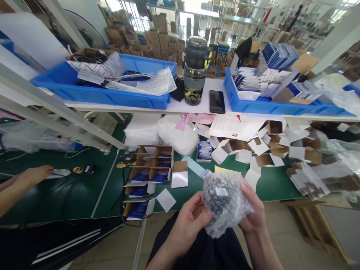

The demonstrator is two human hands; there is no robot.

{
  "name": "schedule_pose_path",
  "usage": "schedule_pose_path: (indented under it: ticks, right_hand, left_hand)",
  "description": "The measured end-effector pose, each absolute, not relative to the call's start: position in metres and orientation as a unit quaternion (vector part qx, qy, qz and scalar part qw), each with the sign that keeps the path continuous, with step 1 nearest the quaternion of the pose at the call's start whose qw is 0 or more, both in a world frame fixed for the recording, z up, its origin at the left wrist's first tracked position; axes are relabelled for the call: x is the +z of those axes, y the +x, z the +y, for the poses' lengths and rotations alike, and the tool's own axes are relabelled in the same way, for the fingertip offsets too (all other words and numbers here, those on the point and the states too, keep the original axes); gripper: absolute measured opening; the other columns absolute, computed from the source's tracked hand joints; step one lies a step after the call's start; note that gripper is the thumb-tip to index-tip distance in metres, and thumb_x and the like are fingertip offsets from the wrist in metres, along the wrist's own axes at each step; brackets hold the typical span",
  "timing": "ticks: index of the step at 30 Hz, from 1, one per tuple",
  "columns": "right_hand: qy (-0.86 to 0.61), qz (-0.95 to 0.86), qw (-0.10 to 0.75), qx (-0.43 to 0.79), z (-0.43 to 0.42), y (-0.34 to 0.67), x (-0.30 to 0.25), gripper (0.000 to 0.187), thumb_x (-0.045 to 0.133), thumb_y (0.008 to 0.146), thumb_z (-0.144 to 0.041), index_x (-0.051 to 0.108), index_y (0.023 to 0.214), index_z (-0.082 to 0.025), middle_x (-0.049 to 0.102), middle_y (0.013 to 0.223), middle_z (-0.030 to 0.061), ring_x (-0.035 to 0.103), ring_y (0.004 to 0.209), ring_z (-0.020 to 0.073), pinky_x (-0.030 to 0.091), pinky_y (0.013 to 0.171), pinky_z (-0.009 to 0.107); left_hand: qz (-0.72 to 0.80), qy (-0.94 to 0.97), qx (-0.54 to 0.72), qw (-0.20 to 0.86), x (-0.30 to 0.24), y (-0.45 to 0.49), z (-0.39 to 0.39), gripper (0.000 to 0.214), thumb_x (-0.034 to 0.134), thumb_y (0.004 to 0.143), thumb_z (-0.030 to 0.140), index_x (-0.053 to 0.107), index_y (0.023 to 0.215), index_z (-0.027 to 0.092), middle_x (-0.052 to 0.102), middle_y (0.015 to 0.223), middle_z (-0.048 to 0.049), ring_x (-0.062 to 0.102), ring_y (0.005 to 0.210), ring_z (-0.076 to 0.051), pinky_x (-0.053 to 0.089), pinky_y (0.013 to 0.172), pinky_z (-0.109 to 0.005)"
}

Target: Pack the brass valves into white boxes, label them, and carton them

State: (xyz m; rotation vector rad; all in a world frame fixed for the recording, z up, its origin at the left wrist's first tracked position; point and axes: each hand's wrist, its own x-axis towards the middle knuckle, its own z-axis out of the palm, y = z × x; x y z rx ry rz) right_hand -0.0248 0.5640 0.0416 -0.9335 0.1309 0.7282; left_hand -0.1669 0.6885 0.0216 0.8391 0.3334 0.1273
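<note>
Between my two hands, over my lap at the front edge of the green table (270, 187), is a bubble-wrap bundle (222, 202) with something dark inside and a small white label on it. What the dark content is, I cannot make out. My left hand (194, 213) grips the bundle's left side, thumb toward the front. Closed around its right side is my right hand (254, 210). Just beyond lie a yellow sheet (227, 169) and a light blue strip (194, 167). An upright white box (179, 174) with a brown inside stands to the left, beside a white card (165, 200).
Several open boxes with blue booklets (140, 176) stand left of centre. Open white cartons (267, 146) crowd the right. On the shelf are blue bins (157, 101), a bottle (194, 71) and a phone (217, 102). A co-worker's hand (36, 175) is at far left.
</note>
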Motion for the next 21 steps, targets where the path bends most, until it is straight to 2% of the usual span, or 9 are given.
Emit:
schedule_pose_path:
  ticks: [3,6,8,10,13,16,19,21]
  right_hand:
    - [-0.462,-0.01,0.805,0.371,0.57,-0.029,0.056,0.04,0.081,0.079,-0.034,0.07,0.116,-0.024,0.077,0.114,0.0066,0.072,0.108,0.0292,0.057,0.099,0.042]
    - [-0.508,-0.075,0.761,0.396,0.572,-0.03,0.07,0.042,0.079,0.082,-0.036,0.069,0.121,-0.026,0.076,0.118,0.0061,0.072,0.106,0.0269,0.058,0.089,0.034]
    - [-0.553,-0.118,0.72,0.402,0.572,-0.029,0.077,0.041,0.078,0.085,-0.034,0.069,0.124,-0.026,0.075,0.123,0.0059,0.07,0.111,0.0261,0.056,0.093,0.033]
    - [-0.592,-0.176,0.675,0.405,0.572,-0.027,0.084,0.041,0.077,0.088,-0.032,0.069,0.127,-0.025,0.07,0.133,0.0065,0.065,0.122,0.027,0.052,0.103,0.035]
    - [-0.627,-0.229,0.649,0.365,0.569,-0.021,0.093,0.047,0.073,0.091,-0.028,0.063,0.137,-0.028,0.065,0.142,0.0084,0.065,0.123,0.0271,0.054,0.103,0.039]
    - [-0.682,-0.206,0.665,0.227,0.565,-0.02,0.104,0.044,0.07,0.093,-0.028,0.06,0.136,-0.03,0.064,0.14,0.0093,0.069,0.113,0.0263,0.057,0.099,0.042]
    - [-0.725,-0.191,0.653,0.109,0.564,-0.031,0.114,0.03,0.07,0.092,-0.028,0.067,0.122,-0.026,0.063,0.139,0.0104,0.064,0.122,0.0289,0.049,0.11,0.044]
    - [-0.724,-0.191,0.658,0.081,0.567,-0.04,0.116,0.033,0.075,0.088,-0.029,0.068,0.12,-0.024,0.061,0.141,0.0119,0.058,0.13,0.0316,0.044,0.115,0.045]
  left_hand:
    - [0.166,0.41,0.075,0.894,0.02,-0.168,0.691,0.039,0.076,0.089,0.038,0.066,0.123,0.022,0.07,0.128,-0.01,0.065,0.121,-0.03,0.049,0.105,-0.039]
    - [0.189,0.404,0.092,0.89,0.021,-0.171,0.699,0.065,0.088,0.076,0.036,0.06,0.134,0.026,0.07,0.129,-0.0096,0.064,0.123,-0.033,0.049,0.109,-0.045]
    - [0.194,0.423,0.096,0.88,0.022,-0.173,0.707,0.086,0.096,0.062,0.03,0.059,0.139,0.026,0.07,0.129,-0.0106,0.063,0.124,-0.037,0.05,0.107,-0.047]
    - [0.191,0.458,0.096,0.863,0.022,-0.174,0.714,0.092,0.099,0.053,0.025,0.061,0.137,0.024,0.071,0.128,-0.0116,0.064,0.122,-0.039,0.052,0.105,-0.047]
    - [0.21,0.481,0.123,0.842,0.019,-0.172,0.72,0.087,0.099,0.054,0.027,0.065,0.134,0.021,0.074,0.122,-0.0115,0.069,0.112,-0.037,0.055,0.102,-0.047]
    - [0.29,0.454,0.213,0.815,0.016,-0.166,0.721,0.074,0.094,0.064,0.036,0.067,0.13,0.018,0.077,0.113,-0.0113,0.072,0.105,-0.033,0.056,0.101,-0.047]
    - [0.374,0.45,0.299,0.754,0.017,-0.162,0.726,0.063,0.092,0.066,0.038,0.07,0.122,0.017,0.078,0.109,-0.0107,0.072,0.108,-0.031,0.054,0.105,-0.046]
    - [0.393,0.463,0.33,0.723,0.018,-0.162,0.73,0.058,0.094,0.062,0.035,0.074,0.114,0.017,0.079,0.105,-0.0098,0.072,0.106,-0.031,0.054,0.105,-0.047]
